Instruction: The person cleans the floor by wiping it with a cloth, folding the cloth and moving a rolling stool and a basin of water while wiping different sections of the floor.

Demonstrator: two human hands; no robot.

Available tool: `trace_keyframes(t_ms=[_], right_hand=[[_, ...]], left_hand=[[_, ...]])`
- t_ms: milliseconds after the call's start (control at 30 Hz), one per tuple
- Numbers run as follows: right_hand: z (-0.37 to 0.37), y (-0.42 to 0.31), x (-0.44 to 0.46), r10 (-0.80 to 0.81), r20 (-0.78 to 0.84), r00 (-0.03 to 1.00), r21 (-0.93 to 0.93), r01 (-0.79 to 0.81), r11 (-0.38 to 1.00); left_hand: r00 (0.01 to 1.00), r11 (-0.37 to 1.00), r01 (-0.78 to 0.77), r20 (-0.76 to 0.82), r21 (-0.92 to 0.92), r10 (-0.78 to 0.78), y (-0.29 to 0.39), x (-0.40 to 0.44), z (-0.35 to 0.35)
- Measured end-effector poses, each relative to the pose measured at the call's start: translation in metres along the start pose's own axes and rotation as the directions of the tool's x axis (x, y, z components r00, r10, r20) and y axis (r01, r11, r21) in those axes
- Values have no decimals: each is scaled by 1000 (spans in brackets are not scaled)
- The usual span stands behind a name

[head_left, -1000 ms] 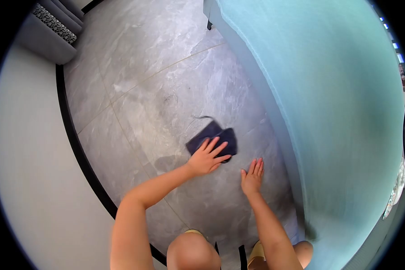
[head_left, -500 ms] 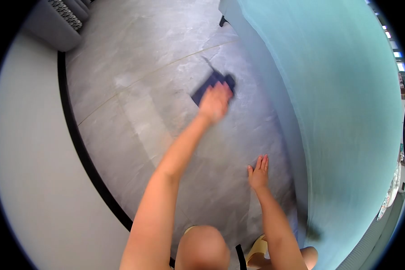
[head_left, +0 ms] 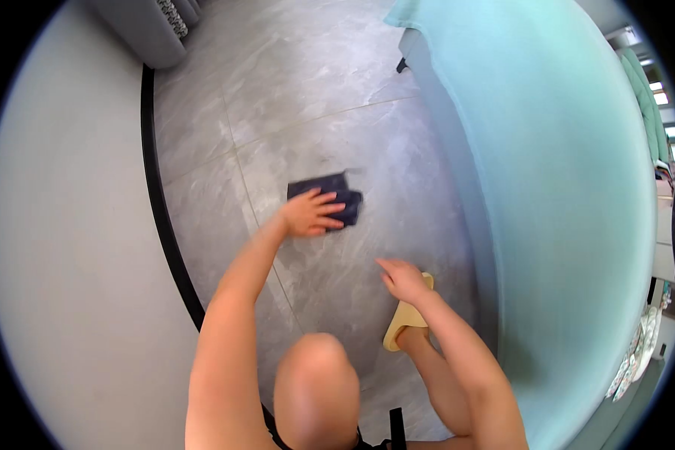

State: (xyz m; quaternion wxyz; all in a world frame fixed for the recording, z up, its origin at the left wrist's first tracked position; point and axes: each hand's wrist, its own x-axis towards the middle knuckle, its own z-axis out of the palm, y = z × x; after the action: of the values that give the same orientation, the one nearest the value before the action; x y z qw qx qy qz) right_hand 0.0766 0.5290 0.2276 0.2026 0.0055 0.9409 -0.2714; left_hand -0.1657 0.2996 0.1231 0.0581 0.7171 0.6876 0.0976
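Where the view begins, at nine o'clock, one pale wall meets one black skirting; one grey fabric at half past ten is cut off above. Near the centre, the left hand lies palm down, fingers spread rather than closed, on one dark cloth upon the tiled floor. The cloth's long axis runs roughly nine to three, its upper edge tilting toward half past two; the hand hides its lower left part. One bare knee shows at six. At half past four, the right hand points its index finger toward ten, its palm hidden; whether it holds anything I cannot tell. It partly covers one yellow slipper. One turquoise cover spreads from one to four, one dark leg near its far end.
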Motion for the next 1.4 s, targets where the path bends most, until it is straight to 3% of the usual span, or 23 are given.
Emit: trace_keyframes(t_ms=[33,167,200,233,300,333,400,467,633,767,833,867,900,933,967,1033,1067,1100,1133,1333,1400], right_hand=[[-2,-6,13,-5,42,999,7,5,1000],[0,0,89,-275,-283,919,-132,247,960],[-6,-4,108,-335,-303,892,-159,299,941],[-9,-11,125,-428,-249,869,-220,379,899],[-13,-28,165,-595,-135,792,-322,533,782],[-6,-33,179,-638,-60,768,-349,583,734],[15,-32,204,-704,106,702,-391,680,620],[25,-28,206,-696,111,709,-365,681,635],[-11,-18,253,-750,164,641,-367,745,556],[-74,3,379,-773,3,635,-563,640,523],[-121,13,452,-715,-25,699,-729,476,491],[-149,3,483,-555,-18,832,-796,323,511],[-163,19,519,-540,-194,819,-669,292,683],[-177,13,538,-446,-252,859,-528,264,807],[-179,7,547,-436,-253,864,-503,267,822],[-162,1,540,-488,-283,826,-526,292,799],[-160,-23,512,-467,-146,872,-662,265,701],[-136,-11,492,-624,-171,762,-605,419,677],[-117,-17,459,-667,-84,740,-635,476,608],[-20,-17,234,-631,9,776,-289,606,741],[-16,12,206,-628,33,777,-358,596,719]], left_hand=[[1000,999,1,6,46,-1,-9,3,-8],[989,983,145,14,-109,-145,31,14,-34],[968,960,142,-171,-241,-186,44,6,-43],[889,902,289,-259,-321,-377,52,-8,-34],[612,704,506,-368,-498,-700,47,-44,-12],[468,600,677,-380,-427,-798,41,-59,-4],[198,320,890,-357,-325,-913,33,-75,2],[-29,35,972,-268,-230,-963,21,-79,-2],[-95,-77,985,-115,-157,-989,24,-68,-12],[-116,-113,988,-22,-106,-993,26,-68,-23],[-135,-138,986,42,-91,-990,24,-67,-28],[-147,-153,985,73,-83,-986,25,-67,-30],[-148,-156,984,104,-80,-984,25,-65,-30],[-153,-163,984,128,-69,-980,24,-65,-33],[-152,-162,985,153,-52,-976,22,-66,-34],[-162,-171,984,165,-43,-973,24,-67,-32],[-163,-172,984,167,-44,-972,23,-66,-33],[-168,-178,983,185,-40,-968,19,-65,-35],[-173,-184,982,202,-34,-964,20,-64,-38],[-217,-222,975,336,23,-916,16,-59,-55],[-209,-209,977,322,36,-923,16,-60,-53]])
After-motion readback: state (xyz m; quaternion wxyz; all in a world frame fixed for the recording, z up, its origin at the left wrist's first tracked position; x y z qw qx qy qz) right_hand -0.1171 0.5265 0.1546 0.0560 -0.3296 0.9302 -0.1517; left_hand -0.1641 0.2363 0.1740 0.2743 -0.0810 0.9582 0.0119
